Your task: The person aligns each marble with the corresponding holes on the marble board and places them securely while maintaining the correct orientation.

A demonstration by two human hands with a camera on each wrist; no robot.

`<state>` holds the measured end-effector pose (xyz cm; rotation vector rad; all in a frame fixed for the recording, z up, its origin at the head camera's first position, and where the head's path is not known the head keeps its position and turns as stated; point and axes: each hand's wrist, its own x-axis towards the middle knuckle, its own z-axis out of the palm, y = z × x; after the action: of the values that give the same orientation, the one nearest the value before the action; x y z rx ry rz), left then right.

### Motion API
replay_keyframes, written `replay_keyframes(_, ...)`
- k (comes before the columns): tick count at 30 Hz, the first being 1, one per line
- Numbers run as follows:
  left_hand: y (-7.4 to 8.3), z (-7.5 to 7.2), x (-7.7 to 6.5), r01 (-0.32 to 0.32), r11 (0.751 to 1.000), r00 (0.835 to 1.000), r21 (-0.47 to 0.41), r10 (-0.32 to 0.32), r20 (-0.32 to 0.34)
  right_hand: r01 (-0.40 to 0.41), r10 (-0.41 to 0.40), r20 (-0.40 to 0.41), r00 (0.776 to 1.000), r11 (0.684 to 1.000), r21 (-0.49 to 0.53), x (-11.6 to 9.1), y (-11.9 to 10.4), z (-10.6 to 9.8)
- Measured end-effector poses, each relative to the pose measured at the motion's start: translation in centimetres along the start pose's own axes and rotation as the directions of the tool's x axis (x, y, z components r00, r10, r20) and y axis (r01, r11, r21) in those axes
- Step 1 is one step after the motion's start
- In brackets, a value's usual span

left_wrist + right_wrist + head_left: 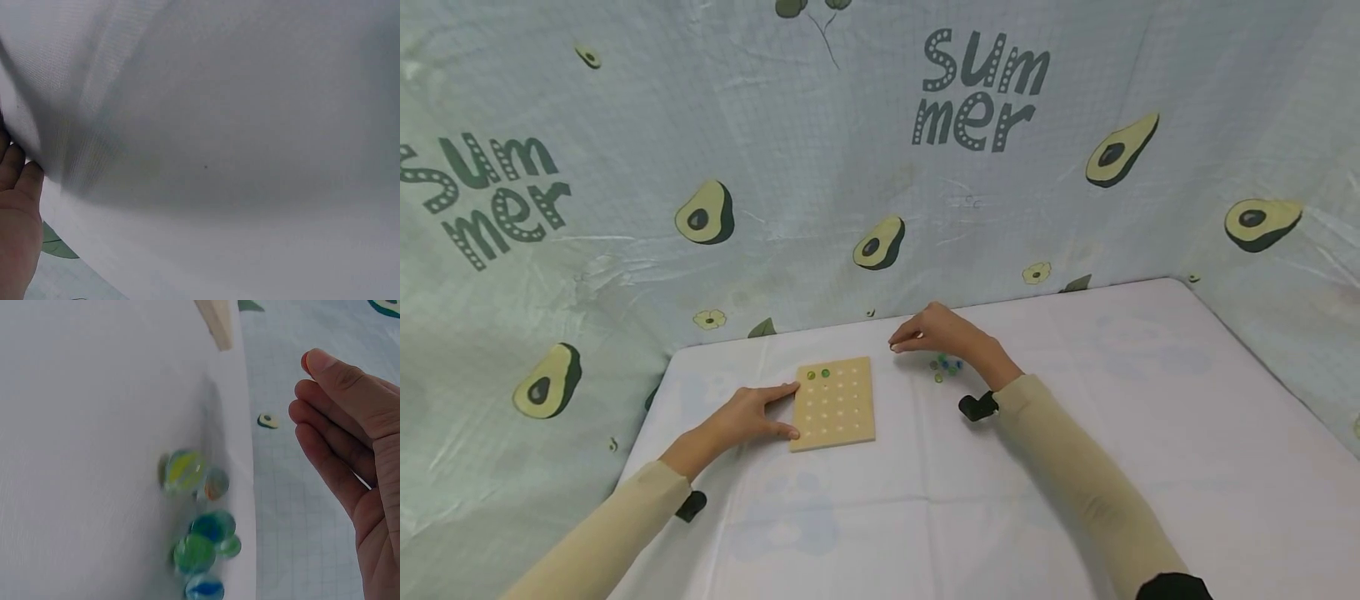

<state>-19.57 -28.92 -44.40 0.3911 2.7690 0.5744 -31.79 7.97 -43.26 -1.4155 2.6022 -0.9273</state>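
Observation:
A square wooden board (833, 417) with rows of shallow round hollows lies on the table. Two green-toned glass marbles (825, 373) sit in its far-left hollows. At the board's left edge my left hand (741, 423) rests with thumb and forefinger spread, their tips touching it. To the right of the board, my right hand (943, 332) is raised above the table, thumb and forefinger together around a small dark marble (892, 347), mostly hidden by the fingertips. Below that hand lies a loose cluster of marbles (195, 553), several in green, blue and yellow.
A white cloth (895, 533) covers the table. Behind it hangs a pale sheet (805, 167) printed with avocados and lettering, close to the table's far edge. Dark wrist cameras (977, 407) are strapped at both sleeves.

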Motion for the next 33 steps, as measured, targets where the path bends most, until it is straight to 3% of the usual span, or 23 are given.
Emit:
replay_keyframes(10,-0.3,0.0,0.1,0.007,1.000,1.000,0.004,-0.007,0.010,0.032,-0.032,-0.002,0.999,0.999,0.025,1.7,-1.5,1.1)
replay_keyframes(20,-0.6,0.1,0.4,0.006,1.000,1.000,0.005,-0.006,0.026,0.009,-0.010,0.015,1.000,0.999,0.034,2.8,-2.0,3.0)
replay_keyframes(33,-0.7,0.1,0.4,0.004,1.000,1.000,0.009,-0.004,0.026,0.062,-0.062,-0.006,0.998,0.996,0.069,4.3,-2.9,4.6)
